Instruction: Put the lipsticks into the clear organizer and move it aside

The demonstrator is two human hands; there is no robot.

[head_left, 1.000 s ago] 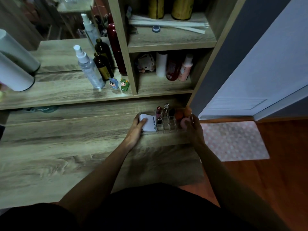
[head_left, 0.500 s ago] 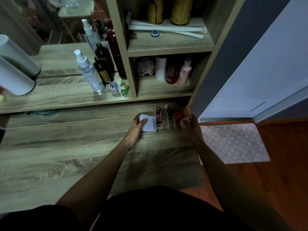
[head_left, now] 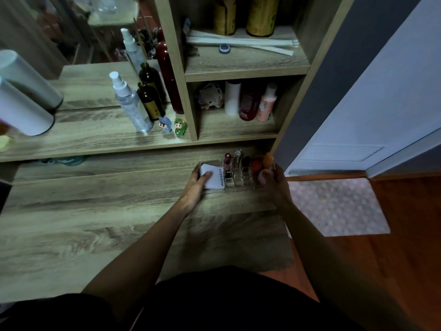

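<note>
Head cam: both hands gripped the clear organizer [head_left: 238,179] at the table's [head_left: 95,211] back right corner, left hand [head_left: 196,185] on the white-box end, right hand [head_left: 274,185] opposite, lipsticks [head_left: 228,163] standing upright inside.

"4U2skin" on the white box [head_left: 213,178]; "10" on a lipstick [head_left: 228,161] cap.

The clear organizer [head_left: 238,177] seems nudged slightly farther back between both hands.
</note>
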